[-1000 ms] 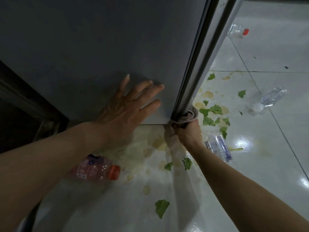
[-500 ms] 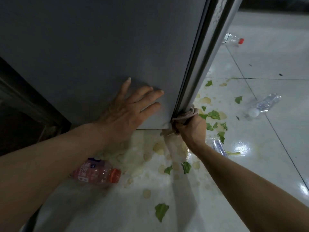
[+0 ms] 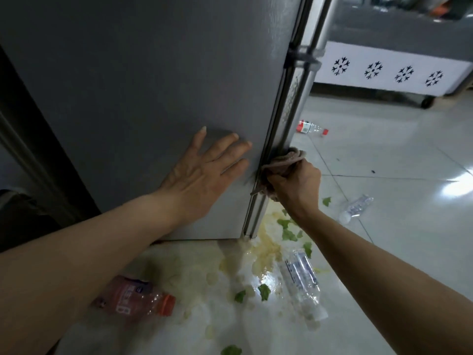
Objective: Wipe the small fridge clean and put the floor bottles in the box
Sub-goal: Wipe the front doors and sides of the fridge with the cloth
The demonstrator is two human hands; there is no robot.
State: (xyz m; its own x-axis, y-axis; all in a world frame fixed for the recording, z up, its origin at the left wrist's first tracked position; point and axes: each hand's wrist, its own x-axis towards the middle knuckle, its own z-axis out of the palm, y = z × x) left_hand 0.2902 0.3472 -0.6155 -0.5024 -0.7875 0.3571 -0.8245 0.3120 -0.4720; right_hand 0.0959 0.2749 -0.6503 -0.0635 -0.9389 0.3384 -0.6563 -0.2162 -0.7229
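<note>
While my left hand (image 3: 204, 170) lies flat on the grey fridge (image 3: 153, 80) side, fingers straight and spread, my right hand (image 3: 294, 185) grips a brownish cloth (image 3: 284, 162) against the door seam.

Four bottles lie on the tiled floor (image 3: 396, 155); a pink orange-capped bottle (image 3: 133, 298) below my left arm; a clear labelled bottle (image 3: 302, 280) in the yellowish spill (image 3: 266, 252); a white-capped bottle (image 3: 355, 208) further right; a red-capped bottle (image 3: 311, 128) beyond; lettuce scraps (image 3: 289, 233) scattered between.

the fridge (image 3: 153, 73) runs off the top edge, its top unseen. the right hand (image 3: 297, 185) covers much of the cloth (image 3: 284, 162), its fingers hidden. the pink bottle (image 3: 133, 295) label is too blurred to read.
</note>
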